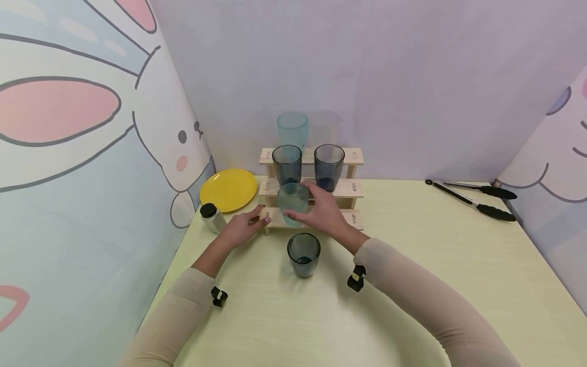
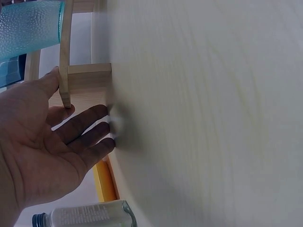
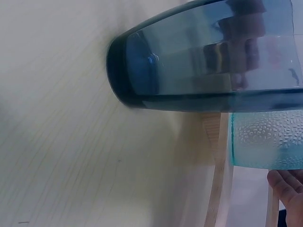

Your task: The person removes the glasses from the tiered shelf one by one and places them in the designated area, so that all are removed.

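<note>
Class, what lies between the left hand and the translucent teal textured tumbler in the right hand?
The left end of the pale wooden rack's bottom shelf, visible in the head view.

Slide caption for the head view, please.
Right grip around a teal cup at the lowest shelf of a wooden rack; left grip on its end; a dark cup in front.

Upright teal cup (image 1: 293, 201); on wooden rack's lowest tier (image 1: 352, 219)

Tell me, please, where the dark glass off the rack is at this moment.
In the head view, the dark glass stands on the table in the lower middle, just in front of the wooden rack and the teal cup in the right hand.
</note>
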Demonstrator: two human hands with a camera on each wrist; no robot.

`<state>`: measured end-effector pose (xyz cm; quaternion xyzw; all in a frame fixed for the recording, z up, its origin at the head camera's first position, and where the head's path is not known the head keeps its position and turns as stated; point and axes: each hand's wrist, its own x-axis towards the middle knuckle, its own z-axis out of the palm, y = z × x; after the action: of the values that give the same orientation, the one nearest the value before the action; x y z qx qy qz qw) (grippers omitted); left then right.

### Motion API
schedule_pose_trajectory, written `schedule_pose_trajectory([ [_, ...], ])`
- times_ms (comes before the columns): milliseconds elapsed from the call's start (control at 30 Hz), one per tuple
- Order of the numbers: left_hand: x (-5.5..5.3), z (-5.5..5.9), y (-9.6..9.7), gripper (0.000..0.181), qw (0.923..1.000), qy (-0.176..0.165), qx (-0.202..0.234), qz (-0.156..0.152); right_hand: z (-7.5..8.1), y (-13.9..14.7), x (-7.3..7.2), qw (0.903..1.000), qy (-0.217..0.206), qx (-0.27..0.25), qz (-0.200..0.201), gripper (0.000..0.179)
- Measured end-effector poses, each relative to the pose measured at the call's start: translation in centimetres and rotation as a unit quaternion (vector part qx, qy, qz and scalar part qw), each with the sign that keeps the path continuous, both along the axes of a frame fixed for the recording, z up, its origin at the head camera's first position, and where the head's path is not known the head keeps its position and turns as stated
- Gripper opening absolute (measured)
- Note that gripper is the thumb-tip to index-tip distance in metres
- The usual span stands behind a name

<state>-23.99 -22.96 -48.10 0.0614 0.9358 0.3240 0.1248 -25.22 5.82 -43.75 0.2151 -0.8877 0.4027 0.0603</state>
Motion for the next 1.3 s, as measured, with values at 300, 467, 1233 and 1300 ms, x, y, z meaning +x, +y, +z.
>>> schedule_pose_trajectory([
  [300,0.0,0.0,0.1,0.082,1.0000,0.002,0.004,-0.003,0.3,0.9,0.2,0.9999,0.006,-0.001,0.009,0.095],
  [467,0.0,0.0,0.1,0.082,1.0000,0.005,0.001,-0.004,0.7,2.0,0.6,0.9998,0.007,-0.013,0.013,0.093],
  [1233,0.2,0.2,0.3,0.083,0.9999,-0.003,0.008,0.009,-0.2,11.7,5.6,0.9986,-0.004,-0.035,0.040,0.085],
  [1300,0.3,0.3,0.3,0.083,0.9999,-0.005,0.007,0.007,-0.5,12.2,6.0,0.9984,-0.011,-0.035,0.044,0.086],
])
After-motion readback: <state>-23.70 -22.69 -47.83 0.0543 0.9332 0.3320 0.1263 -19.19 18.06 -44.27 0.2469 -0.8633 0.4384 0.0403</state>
